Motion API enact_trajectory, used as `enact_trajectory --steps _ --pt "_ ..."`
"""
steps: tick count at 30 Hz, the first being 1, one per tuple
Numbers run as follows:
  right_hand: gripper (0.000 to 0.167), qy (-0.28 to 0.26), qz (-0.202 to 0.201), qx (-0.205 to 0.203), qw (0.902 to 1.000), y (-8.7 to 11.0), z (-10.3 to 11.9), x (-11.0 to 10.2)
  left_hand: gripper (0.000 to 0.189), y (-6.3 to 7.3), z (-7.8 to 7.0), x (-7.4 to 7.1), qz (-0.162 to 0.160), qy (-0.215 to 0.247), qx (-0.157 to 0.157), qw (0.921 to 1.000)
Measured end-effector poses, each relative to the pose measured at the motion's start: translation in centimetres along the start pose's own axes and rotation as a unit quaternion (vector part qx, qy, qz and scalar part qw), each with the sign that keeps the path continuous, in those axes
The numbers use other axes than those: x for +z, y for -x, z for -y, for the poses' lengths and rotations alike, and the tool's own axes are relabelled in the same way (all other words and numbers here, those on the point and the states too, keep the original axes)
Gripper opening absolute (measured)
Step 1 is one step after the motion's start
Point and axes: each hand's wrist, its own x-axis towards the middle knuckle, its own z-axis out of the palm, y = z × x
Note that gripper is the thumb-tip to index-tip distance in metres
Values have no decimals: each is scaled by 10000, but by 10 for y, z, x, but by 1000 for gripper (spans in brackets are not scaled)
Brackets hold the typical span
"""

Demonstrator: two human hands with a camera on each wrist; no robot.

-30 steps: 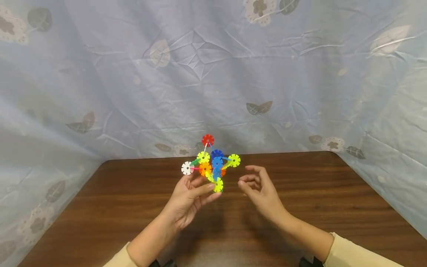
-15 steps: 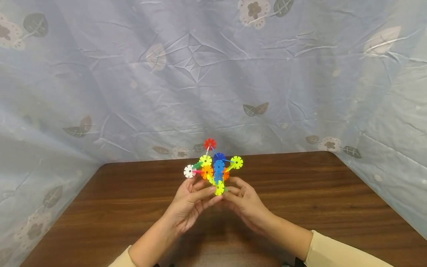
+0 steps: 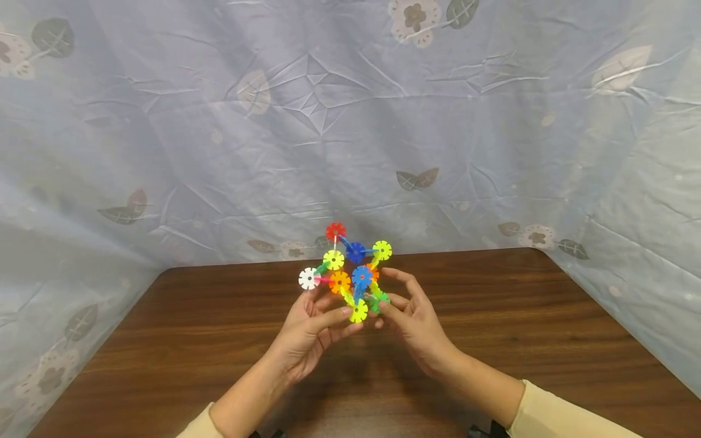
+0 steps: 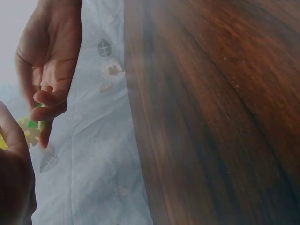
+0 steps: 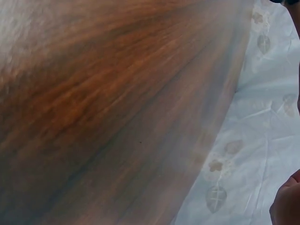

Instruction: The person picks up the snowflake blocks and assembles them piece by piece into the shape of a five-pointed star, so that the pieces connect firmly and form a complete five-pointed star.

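Observation:
A structure of notched plastic snowflake discs (image 3: 339, 281) in several colours is held up over the wooden table in the head view. A red disc (image 3: 336, 232) tops it and a white disc (image 3: 309, 278) sticks out at its left. My left hand (image 3: 306, 333) pinches the yellow disc (image 3: 358, 311) at its bottom between thumb and fingers. With thumb and fingers, my right hand (image 3: 418, 328) pinches the green disc (image 3: 379, 302) at the lower right. Only a few discs show between the hands in the left wrist view; the right wrist view shows none.
The brown wooden table (image 3: 219, 340) spreads below both hands. A pale grey-blue curtain (image 3: 350, 152) with leaf and flower prints hangs behind it and along both sides. Dark objects peek out at the bottom edge near the forearms.
My right hand has come in from the right and taken hold of the green disc. The structure has turned a little, so its right side spreads wider and the green disc shows.

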Motion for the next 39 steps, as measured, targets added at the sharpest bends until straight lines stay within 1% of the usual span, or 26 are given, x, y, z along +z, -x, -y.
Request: enact_trajectory --steps 2,5,9,11,17,20,24,29,35,39 --pt "58 -51 -21 74 10000 0 2 0 74 0 1 0 -54 -12 8 10000" --pt "56 -146 -108 295 9994 0 6 2 73 -1 3 -1 -143 -64 33 9999" --pt "53 -137 -222 521 9983 -1 9 4 70 -1 5 -1 -231 -158 70 9996" --pt "53 -35 -248 515 9984 -2 9 4 69 -1 6 -1 -232 -218 110 9994" --pt "53 479 -356 295 9978 -3 6 2 69 -1 9 -3 -131 -377 266 9988" --pt "51 593 -511 285 9965 -3 5 2 70 0 11 -4 -91 -429 312 9986" --pt "45 667 -694 279 9950 -4 5 1 68 0 14 -5 -20 -470 373 9982" --pt "41 678 -730 322 9945 -4 8 0 65 0 16 -5 54 -531 439 9976" --pt "41 543 -642 501 9952 -3 12 0 67 1 18 -3 -80 -821 444 9956" --pt "41 465 -597 587 9954 -3 12 0 66 1 21 1 -136 -761 431 9961"
